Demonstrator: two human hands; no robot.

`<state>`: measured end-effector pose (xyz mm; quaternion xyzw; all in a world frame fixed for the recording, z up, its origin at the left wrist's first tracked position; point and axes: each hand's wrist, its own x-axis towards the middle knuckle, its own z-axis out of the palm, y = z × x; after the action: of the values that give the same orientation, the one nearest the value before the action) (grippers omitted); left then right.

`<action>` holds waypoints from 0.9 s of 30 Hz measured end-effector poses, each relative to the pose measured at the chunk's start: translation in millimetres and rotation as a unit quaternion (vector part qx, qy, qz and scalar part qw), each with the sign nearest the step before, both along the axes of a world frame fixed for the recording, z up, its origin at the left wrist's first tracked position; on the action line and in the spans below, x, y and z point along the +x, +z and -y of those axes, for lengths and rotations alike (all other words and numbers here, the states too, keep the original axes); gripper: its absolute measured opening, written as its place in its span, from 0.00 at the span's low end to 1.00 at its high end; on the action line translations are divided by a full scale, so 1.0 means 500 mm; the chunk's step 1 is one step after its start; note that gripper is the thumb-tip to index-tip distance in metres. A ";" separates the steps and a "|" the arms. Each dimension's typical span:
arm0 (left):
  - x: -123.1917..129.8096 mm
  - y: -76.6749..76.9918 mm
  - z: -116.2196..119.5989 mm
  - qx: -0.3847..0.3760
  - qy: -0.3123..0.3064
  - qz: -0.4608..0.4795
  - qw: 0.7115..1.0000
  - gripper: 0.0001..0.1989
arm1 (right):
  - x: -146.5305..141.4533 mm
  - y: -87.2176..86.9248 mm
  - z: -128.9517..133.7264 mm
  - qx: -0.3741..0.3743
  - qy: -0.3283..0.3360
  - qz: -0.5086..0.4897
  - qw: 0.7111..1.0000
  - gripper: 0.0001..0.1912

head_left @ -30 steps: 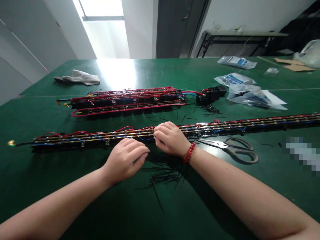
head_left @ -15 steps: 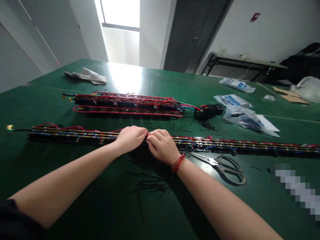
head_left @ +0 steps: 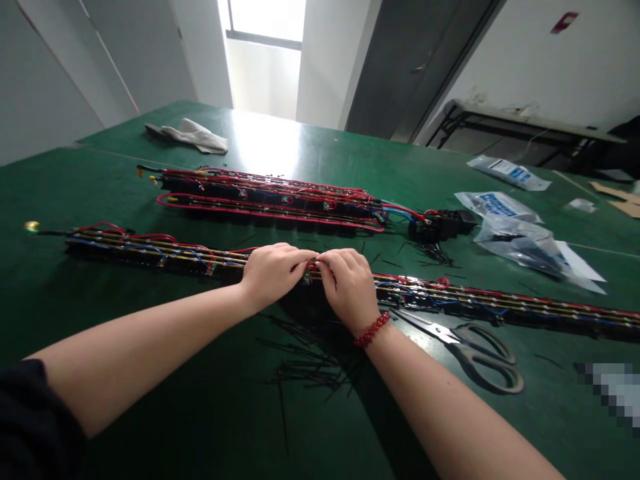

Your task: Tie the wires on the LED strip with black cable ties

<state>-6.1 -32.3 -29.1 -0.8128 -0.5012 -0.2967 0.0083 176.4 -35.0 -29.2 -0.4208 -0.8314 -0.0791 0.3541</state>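
A long black strip (head_left: 480, 300) with gold rods and red and blue wires runs across the table. Over its middle, my left hand (head_left: 275, 273) and my right hand (head_left: 347, 283) meet with pinched fingertips. Some red wire shows right below the fingertips, but what they pinch is too small to make out. A red bead bracelet (head_left: 373, 330) circles my right wrist. Scissors (head_left: 465, 347) with dark handles lie beside that wrist, blades slightly apart. Several thin black cable ties (head_left: 310, 373) are scattered in front of the strip.
Behind lies a bundle of similar wired strips (head_left: 265, 190) joined by cables to a black connector block (head_left: 443, 227). Clear plastic bags (head_left: 525, 247) are at the right, cardboard (head_left: 617, 197) farther off. A whitish glove (head_left: 197, 137) rests at the back left of the green table (head_left: 175, 413).
The view has shifted, so the table's things appear farther left or right than before. Both hands remain pinched at the strip's middle, with their fingertips now slightly raised and a small gap beneath.
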 end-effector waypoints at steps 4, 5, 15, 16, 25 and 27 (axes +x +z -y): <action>0.001 -0.001 -0.001 0.018 0.006 -0.006 1.000 0.14 | 0.000 0.000 -0.002 -0.004 -0.003 -0.005 1.000 0.06; 0.001 0.000 -0.001 0.019 0.007 -0.006 1.000 0.14 | 0.000 0.000 -0.002 -0.005 -0.003 -0.005 1.000 0.06; -0.003 -0.005 -0.004 0.046 -0.016 -0.019 0.999 0.13 | 0.003 -0.004 -0.005 -0.027 0.011 -0.011 1.000 0.06; -0.003 -0.006 -0.005 0.049 -0.022 -0.017 0.998 0.13 | 0.003 -0.005 -0.005 -0.030 0.011 -0.012 0.999 0.06; -0.003 -0.006 -0.005 0.076 -0.060 -0.011 0.995 0.14 | 0.002 -0.005 -0.007 -0.018 0.014 -0.009 1.000 0.04; -0.002 -0.004 -0.004 0.073 -0.062 -0.001 0.995 0.13 | 0.002 -0.005 -0.007 -0.016 0.016 -0.008 1.000 0.04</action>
<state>-7.0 -30.5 -31.3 -0.8400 -0.4265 -0.3317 0.0491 177.6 -31.3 -31.8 -0.4138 -0.8361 -0.0571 0.3556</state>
